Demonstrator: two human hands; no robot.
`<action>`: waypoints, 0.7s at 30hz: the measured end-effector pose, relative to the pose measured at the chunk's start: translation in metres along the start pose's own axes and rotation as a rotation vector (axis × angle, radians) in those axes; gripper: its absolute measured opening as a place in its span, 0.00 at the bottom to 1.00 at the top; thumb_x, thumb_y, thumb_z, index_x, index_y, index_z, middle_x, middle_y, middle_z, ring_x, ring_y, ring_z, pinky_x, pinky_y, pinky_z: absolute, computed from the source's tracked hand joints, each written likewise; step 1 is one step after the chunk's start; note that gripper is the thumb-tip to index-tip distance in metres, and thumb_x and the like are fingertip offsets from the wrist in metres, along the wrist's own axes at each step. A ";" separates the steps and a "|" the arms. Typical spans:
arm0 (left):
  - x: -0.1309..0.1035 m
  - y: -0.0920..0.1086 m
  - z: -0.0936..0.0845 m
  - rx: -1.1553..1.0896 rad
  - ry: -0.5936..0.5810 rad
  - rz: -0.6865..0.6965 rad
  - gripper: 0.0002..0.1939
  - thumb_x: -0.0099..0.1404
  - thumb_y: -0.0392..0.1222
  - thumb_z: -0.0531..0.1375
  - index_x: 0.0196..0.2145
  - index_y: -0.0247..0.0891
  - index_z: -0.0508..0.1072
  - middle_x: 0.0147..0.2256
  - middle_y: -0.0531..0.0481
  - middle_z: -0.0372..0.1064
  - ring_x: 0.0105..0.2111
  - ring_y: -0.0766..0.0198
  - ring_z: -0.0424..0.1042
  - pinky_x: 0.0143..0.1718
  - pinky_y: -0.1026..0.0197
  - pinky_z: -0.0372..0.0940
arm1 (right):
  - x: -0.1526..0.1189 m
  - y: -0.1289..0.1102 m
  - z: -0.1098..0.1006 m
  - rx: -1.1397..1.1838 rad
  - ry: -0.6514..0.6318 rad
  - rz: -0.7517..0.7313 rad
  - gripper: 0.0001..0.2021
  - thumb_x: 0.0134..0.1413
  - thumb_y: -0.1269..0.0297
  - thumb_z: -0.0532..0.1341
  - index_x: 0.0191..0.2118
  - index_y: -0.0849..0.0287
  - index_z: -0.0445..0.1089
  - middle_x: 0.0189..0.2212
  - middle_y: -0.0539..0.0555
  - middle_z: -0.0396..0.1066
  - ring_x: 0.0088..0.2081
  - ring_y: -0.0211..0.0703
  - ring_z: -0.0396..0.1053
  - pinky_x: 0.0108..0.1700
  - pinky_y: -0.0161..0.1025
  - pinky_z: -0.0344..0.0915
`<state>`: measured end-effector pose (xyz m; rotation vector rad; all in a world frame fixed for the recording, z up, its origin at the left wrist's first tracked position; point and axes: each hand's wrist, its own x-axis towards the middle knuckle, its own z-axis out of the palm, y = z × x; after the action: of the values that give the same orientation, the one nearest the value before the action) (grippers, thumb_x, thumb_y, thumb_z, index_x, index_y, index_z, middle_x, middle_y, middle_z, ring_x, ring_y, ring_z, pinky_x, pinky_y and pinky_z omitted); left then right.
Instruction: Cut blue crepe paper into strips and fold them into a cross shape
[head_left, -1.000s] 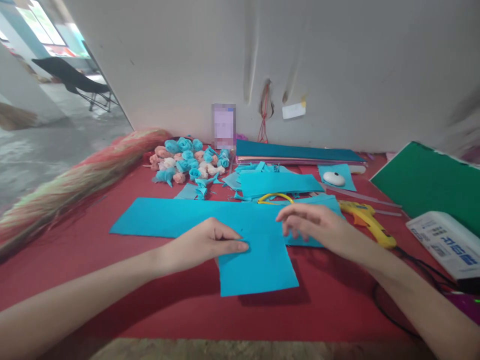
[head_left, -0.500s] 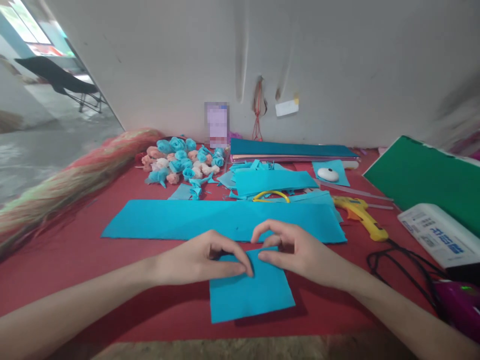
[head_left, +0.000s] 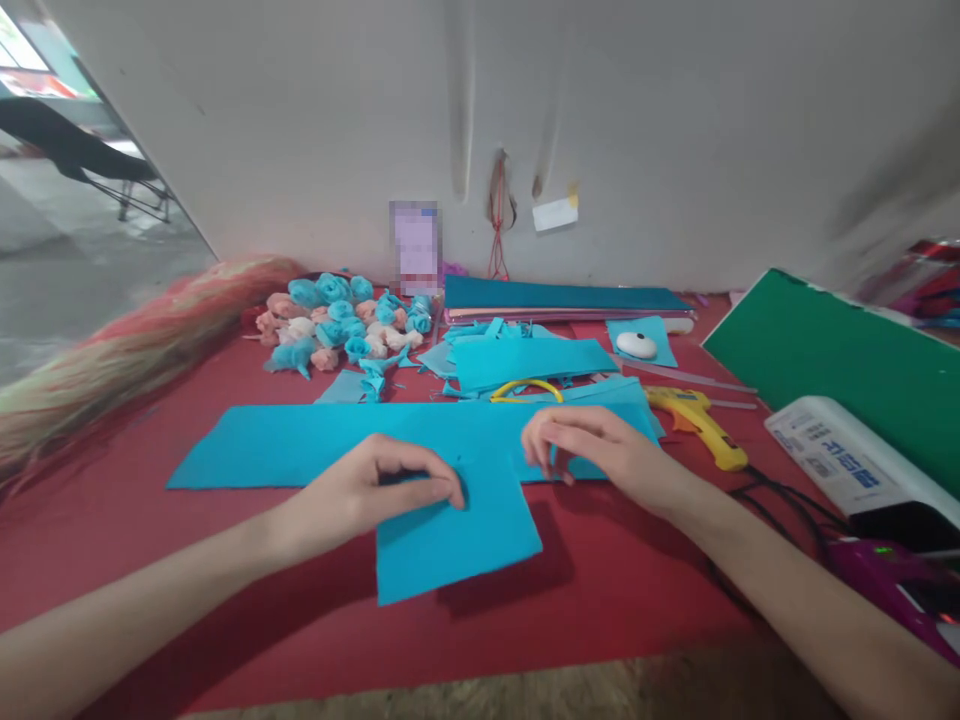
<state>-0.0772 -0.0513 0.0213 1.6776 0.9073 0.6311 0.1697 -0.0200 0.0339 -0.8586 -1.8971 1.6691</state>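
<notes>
A small square of blue crepe paper (head_left: 465,540) is pinched at its upper part between the thumb and fingers of my left hand (head_left: 397,480). The square is lifted over the red tabletop and casts a shadow. My right hand (head_left: 577,445) hovers to the right of the square, apart from it, its fingers loosely bent with nothing visible in them. Behind both hands lies a long strip of blue crepe paper (head_left: 277,440), partly covered by the hands and the square.
Blue, pink and white paper roses (head_left: 341,325) are heaped at the back left. Blue paper scraps (head_left: 532,362) and yellow-handled scissors (head_left: 529,385) lie behind the strip. To the right are a yellow glue gun (head_left: 701,425), a white box (head_left: 847,455) and a green board (head_left: 847,350).
My right hand has let go of the square and moved to the right and up. My left hand has raised the square off the table. The view has shifted slightly.
</notes>
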 end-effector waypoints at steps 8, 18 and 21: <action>0.000 -0.001 0.010 0.051 0.073 -0.031 0.10 0.63 0.44 0.57 0.31 0.39 0.77 0.31 0.52 0.74 0.31 0.67 0.70 0.31 0.70 0.64 | -0.002 0.005 0.032 -0.004 0.086 0.062 0.06 0.51 0.67 0.58 0.30 0.59 0.71 0.30 0.49 0.70 0.22 0.30 0.62 0.24 0.31 0.64; 0.003 0.001 -0.009 -0.051 -0.158 -0.269 0.12 0.62 0.47 0.56 0.35 0.37 0.75 0.35 0.48 0.75 0.35 0.60 0.74 0.39 0.62 0.68 | -0.017 -0.005 -0.008 -0.188 0.293 -0.088 0.06 0.48 0.70 0.60 0.32 0.54 0.74 0.31 0.48 0.71 0.28 0.34 0.65 0.26 0.31 0.61; 0.010 0.003 0.004 -0.227 -0.092 -0.243 0.19 0.59 0.54 0.59 0.42 0.38 0.72 0.41 0.48 0.74 0.41 0.57 0.72 0.44 0.59 0.66 | -0.016 -0.006 0.000 -0.246 0.195 -0.067 0.14 0.49 0.72 0.59 0.43 0.52 0.70 0.31 0.48 0.69 0.29 0.35 0.64 0.26 0.32 0.59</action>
<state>-0.0674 -0.0456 0.0232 1.3583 0.9204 0.4687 0.1798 -0.0319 0.0410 -1.0006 -1.9958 1.2802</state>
